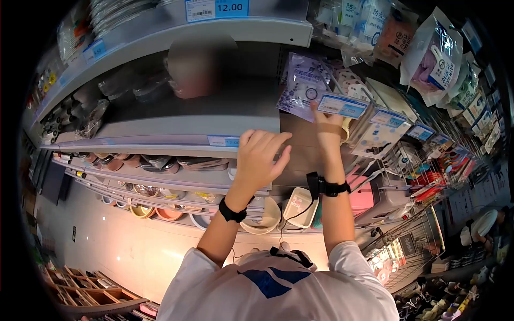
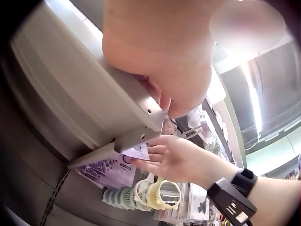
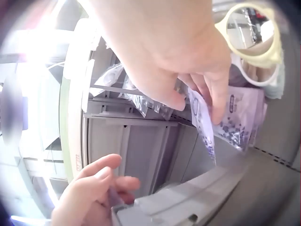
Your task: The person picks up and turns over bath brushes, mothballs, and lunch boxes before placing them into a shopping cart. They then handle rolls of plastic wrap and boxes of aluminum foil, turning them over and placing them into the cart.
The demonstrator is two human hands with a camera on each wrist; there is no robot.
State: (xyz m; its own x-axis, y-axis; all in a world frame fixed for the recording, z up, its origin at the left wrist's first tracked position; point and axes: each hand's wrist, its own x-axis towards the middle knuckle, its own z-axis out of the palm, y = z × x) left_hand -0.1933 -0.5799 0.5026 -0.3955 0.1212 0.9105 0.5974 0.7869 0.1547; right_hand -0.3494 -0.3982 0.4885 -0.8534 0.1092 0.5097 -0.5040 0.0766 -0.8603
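My right hand (image 1: 327, 128) reaches up to a hook display and pinches the edge of a purple packet (image 1: 304, 85) printed with lavender sprigs. In the right wrist view the pinched packet (image 3: 202, 125) tilts forward between thumb and fingers, with more purple packets (image 3: 240, 115) hanging behind it. The left wrist view shows a packet corner (image 2: 137, 151) within the fingers of that hand. My left hand (image 1: 261, 158), its fingers loosely bent, is at the end of a grey shelf (image 1: 187, 134). Nothing shows in its grasp.
Price tags (image 1: 342, 106) front the hooks. Yellow and white ring-shaped items (image 3: 251, 35) hang beside the packets. Bagged goods (image 1: 433, 59) hang at the upper right. Lower shelves carry basins (image 1: 262, 219) and a white tray (image 1: 300, 208). A wire cart (image 1: 412, 246) stands at the right.
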